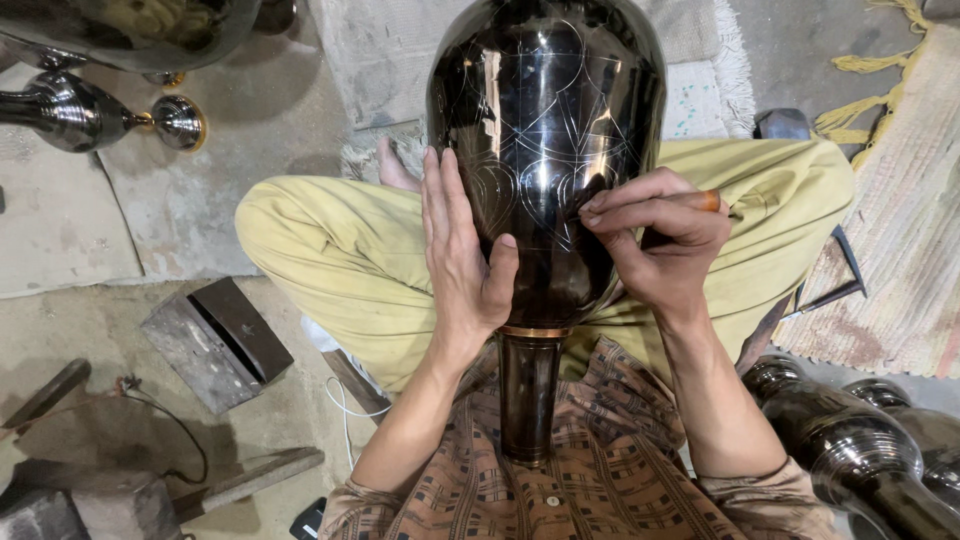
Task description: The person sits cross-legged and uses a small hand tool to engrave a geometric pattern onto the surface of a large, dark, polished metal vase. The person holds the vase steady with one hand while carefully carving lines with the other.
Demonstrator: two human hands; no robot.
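Observation:
A large dark metal vase (545,110) with fine engraved heart and line patterns lies across my lap, its narrow neck (528,395) pointing at my chest. My left hand (462,262) lies flat against the vase's left side, thumb pressed on its front. My right hand (662,240) grips a small engraving tool (700,200) with an orange handle end, its tip touching the vase's surface at the lower right of the pattern. I sit cross-legged in yellow-green trousers (340,250).
Shiny metal vases lie at the top left (75,110) and bottom right (860,450). A metal block (215,340) and a cable (170,420) sit on the floor at left. A woven rug (900,230) lies at right, with a dark tool (835,290) beside my knee.

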